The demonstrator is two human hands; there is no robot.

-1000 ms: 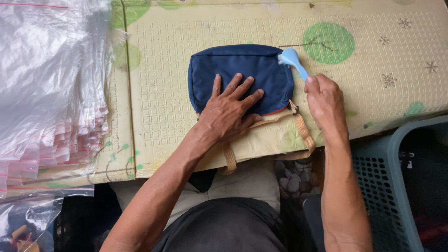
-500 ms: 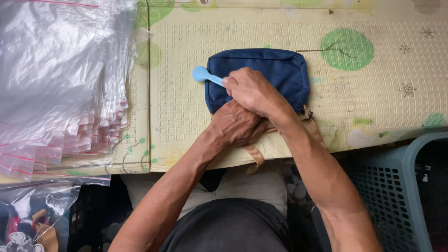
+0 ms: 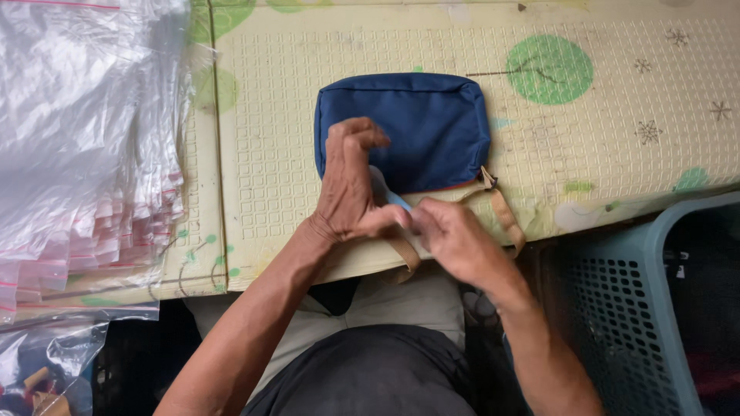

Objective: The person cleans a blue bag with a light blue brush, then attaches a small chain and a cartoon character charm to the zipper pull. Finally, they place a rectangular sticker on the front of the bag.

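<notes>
Hands meeting at near edge of navy pouch [image 3: 416, 127], left hand [image 3: 351, 189] and right hand [image 3: 455, 243] fingers pinching pale-blue tool [image 3: 389, 196], slanted toward the pouch.

Clear zip bags [image 3: 77, 139] stacked left; blue-grey basket [image 3: 640, 308] right; patterned mat [image 3: 617, 139].

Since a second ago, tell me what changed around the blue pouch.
The right hand brought the light blue tool from the blue pouch's far right corner to its near edge, meeting the left hand, which lifted its palm. Pouch and mat stayed put.
</notes>
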